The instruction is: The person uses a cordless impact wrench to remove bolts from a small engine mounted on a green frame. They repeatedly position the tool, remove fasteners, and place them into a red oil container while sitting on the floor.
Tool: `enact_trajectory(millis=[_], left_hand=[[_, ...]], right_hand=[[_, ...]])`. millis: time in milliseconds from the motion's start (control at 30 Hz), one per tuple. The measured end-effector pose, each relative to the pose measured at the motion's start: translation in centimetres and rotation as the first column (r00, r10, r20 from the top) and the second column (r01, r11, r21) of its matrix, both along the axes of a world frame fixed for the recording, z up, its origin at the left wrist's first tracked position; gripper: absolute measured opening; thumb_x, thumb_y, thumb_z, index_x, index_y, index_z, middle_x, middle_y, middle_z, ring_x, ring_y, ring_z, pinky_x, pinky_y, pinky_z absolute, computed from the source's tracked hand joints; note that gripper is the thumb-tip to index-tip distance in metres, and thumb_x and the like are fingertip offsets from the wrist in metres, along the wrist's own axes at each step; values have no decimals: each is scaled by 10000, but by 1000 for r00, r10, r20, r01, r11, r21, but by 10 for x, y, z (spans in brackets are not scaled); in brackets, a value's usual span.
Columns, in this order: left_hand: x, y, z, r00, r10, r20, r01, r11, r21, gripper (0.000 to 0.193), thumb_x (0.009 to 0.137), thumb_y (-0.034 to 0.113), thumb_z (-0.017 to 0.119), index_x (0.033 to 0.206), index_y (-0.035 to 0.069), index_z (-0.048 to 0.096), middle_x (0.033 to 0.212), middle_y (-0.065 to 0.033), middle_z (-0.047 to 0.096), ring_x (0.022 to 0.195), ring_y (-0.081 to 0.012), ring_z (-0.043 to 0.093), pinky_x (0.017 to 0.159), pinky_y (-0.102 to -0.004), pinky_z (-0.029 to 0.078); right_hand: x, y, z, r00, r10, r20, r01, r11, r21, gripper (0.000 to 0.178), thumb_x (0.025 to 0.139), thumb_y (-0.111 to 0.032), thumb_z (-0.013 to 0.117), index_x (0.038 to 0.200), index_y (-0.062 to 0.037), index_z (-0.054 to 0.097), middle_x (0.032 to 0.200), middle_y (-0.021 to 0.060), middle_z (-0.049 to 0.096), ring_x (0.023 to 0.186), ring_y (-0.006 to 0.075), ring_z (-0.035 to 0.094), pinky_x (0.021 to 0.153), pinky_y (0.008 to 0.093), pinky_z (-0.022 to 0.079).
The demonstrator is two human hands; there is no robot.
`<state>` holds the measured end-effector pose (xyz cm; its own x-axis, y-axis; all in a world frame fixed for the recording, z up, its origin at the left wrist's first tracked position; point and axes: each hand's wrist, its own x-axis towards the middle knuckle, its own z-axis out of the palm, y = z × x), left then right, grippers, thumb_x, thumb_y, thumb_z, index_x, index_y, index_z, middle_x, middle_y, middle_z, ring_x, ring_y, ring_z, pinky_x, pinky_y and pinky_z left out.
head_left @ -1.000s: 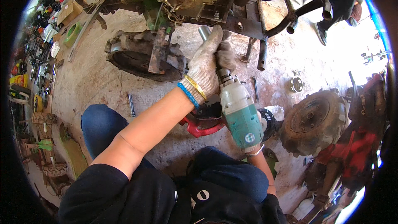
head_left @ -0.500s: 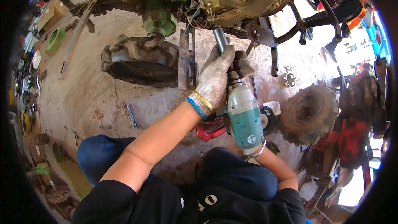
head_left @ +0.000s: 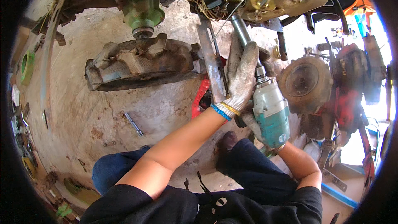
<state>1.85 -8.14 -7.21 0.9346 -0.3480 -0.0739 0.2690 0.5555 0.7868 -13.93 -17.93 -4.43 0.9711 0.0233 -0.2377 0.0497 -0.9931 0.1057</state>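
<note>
My right hand (head_left: 253,127), in a pale work glove, grips a teal and grey impact wrench (head_left: 271,116) from underneath; the wrench body hides much of it. A long steel socket (head_left: 240,28) extends from the wrench's nose. My gloved left hand (head_left: 242,72) is closed around the socket's lower part, steadying it. The socket's far end reaches the underside of a machine's brass-coloured housing (head_left: 286,2); whether it sits on a bolt is hidden. Just left of my left hand hangs a slotted metal bar (head_left: 210,52).
A lugged tyre (head_left: 141,64) hangs under the green machine (head_left: 143,10) at left. On the floor lie a socket extension bar (head_left: 133,124) and a red-handled tool (head_left: 200,97). Another wheel (head_left: 306,79) stands to the right, beside red machinery (head_left: 348,103).
The view has shifted closer to the machine. Both hands, with the impact wrench and socket, have moved right and slightly up, and the socket's end now meets the housing's underside.
</note>
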Motion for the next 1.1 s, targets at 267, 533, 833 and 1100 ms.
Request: enact_trajectory(millis=[267, 533, 833, 1100], left_hand=[[-3, 20, -68, 901, -418, 120, 410, 908, 84, 408, 977, 159, 490, 1349, -5, 453, 1187, -192, 589, 1082, -336, 588, 934, -417, 458], [-16, 75, -179, 711, -561, 423, 9, 609, 793, 705, 816, 523, 659, 1306, 40, 506, 1206, -206, 571, 1055, -367, 559, 931, -440, 456], [-6, 62, -192, 702, -677, -219, 383, 100, 919, 688, 803, 502, 642, 1172, -64, 512, 1051, -278, 655, 1000, -407, 643, 874, -443, 499], [-17, 102, -241, 807, -525, -272, 393, 132, 910, 380, 940, 306, 446, 1153, 10, 552, 1130, -274, 626, 1078, -458, 580, 886, -504, 466]], right_hand=[[20, 39, -3, 915, -402, 43, 301, 747, 593, 404, 883, -138, 674, 1260, -54, 554, 1120, 75, 635, 1049, 193, 605, 871, 333, 526], [8, 28, -22, 851, -464, 247, 289, 805, 518, 372, 869, -144, 700, 1215, -64, 591, 1099, 66, 648, 1008, 190, 615, 845, 342, 527], [-8, 23, -37, 751, -635, 183, 321, 593, 738, 352, 864, -158, 718, 1187, -66, 614, 1077, 64, 663, 982, 180, 621, 833, 336, 526], [-5, 26, -49, 719, -690, 83, 294, 411, 863, 335, 859, -171, 734, 1163, -69, 634, 1059, 62, 677, 959, 170, 625, 822, 330, 525]])
